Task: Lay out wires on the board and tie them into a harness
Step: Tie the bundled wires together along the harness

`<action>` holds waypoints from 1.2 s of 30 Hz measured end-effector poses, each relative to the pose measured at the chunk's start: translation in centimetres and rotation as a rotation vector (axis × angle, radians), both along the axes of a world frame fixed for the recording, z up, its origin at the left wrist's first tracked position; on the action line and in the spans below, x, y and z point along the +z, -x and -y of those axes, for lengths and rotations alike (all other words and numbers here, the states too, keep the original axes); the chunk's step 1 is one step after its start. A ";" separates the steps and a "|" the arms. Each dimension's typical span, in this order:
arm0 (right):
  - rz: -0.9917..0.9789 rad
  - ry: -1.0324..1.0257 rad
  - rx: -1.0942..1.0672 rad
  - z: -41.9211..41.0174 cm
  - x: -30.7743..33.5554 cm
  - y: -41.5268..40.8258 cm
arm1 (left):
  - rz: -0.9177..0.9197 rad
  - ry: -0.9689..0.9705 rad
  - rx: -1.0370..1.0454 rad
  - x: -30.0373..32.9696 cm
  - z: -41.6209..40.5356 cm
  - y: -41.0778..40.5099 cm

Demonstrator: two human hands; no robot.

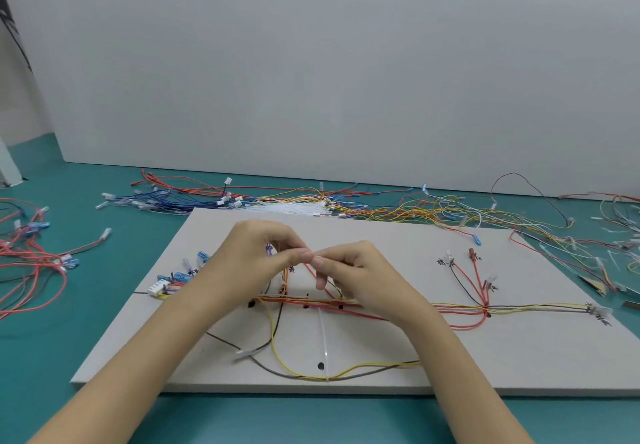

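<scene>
Handwritten marks [446,261] on board [519,357], unreadable

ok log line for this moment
hands: left hand and right hand fingertips together | over: wires | on: board

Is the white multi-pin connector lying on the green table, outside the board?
No, the white multi-pin connector lies on the board, near its left edge.

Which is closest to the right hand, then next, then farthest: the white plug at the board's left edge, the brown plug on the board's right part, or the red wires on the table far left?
From the right hand:
1. Brown plug, to its right.
2. White plug, to its left, past the left hand.
3. Red wires, far left, off the board.
</scene>
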State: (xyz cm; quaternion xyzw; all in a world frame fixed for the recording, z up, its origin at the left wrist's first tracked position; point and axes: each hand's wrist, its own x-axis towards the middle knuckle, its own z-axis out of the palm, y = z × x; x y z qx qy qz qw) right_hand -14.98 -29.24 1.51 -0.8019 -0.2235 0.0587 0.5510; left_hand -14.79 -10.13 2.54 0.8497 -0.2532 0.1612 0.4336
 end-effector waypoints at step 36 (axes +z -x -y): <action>0.127 -0.570 -0.499 2.0 1.3 -2.2 | -0.178 -0.308 0.048 -2.9 -3.0 -0.2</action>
